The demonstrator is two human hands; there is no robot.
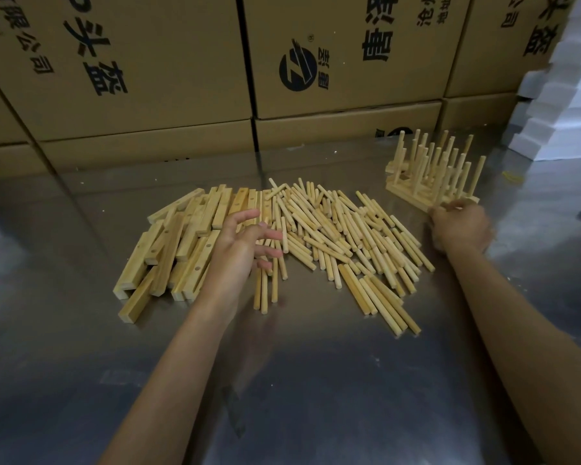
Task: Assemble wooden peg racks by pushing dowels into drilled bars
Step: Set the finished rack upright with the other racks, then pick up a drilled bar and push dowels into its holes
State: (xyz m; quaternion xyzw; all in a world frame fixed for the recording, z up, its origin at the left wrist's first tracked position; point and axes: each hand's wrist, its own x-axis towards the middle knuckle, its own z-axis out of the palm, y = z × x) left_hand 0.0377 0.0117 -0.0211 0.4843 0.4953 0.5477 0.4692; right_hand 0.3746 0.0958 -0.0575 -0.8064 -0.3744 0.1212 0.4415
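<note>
A heap of drilled wooden bars (pixel 178 239) lies at the left of the steel table (pixel 316 380). Beside it, in the middle, spreads a pile of loose dowels (pixel 342 236). My left hand (pixel 245 250) hovers over the seam between bars and dowels with fingers spread and holding nothing. At the back right stand several finished peg racks (pixel 430 176) with dowels upright. My right hand (pixel 460 226) is at the near edge of the front rack, fingers curled at its bar; the hand is blurred, so the grip is unclear.
Stacked cardboard boxes (pixel 332 62) form a wall right behind the table. White foam blocks (pixel 564 95) are piled at the far right. Bare steel lies in front of the piles, under my forearms.
</note>
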